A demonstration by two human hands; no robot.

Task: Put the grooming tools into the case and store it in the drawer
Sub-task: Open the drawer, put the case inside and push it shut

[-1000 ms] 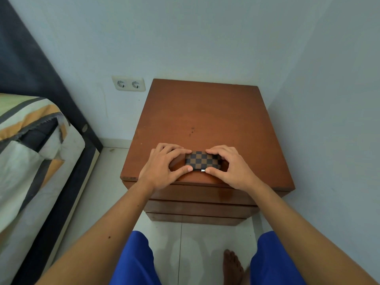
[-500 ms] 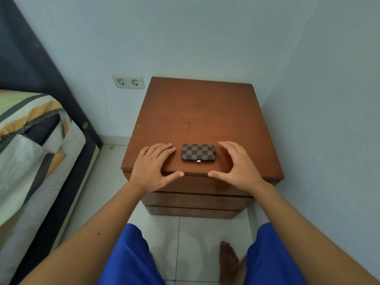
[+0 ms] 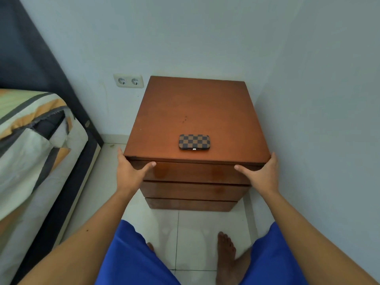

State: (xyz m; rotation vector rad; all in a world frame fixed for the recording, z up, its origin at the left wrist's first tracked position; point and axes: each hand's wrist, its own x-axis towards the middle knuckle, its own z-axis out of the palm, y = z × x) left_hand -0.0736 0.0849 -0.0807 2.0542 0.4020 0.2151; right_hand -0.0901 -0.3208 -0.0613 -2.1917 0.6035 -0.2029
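The closed grooming case [image 3: 194, 142], brown and black checked with a small metal clasp, lies flat near the front edge of the wooden nightstand [image 3: 195, 108]. No loose tools are in view. My left hand [image 3: 129, 173] grips the left end of the top drawer [image 3: 195, 172], thumb on its front and fingers round the side. At the drawer's right end, my right hand [image 3: 261, 173] holds on in the same way. Both hands are below the case and apart from it. The drawer front sits about flush with the two drawers under it.
A bed with a striped cover [image 3: 30, 140] stands close on the left. The wall [image 3: 318, 120] is tight against the nightstand's right side. A double socket [image 3: 128, 81] is on the back wall. My bare feet [image 3: 226, 251] rest on the tiled floor in front.
Both hands let go of the case, which now lies alone on top. They moved apart and down to the two ends of the top drawer front.
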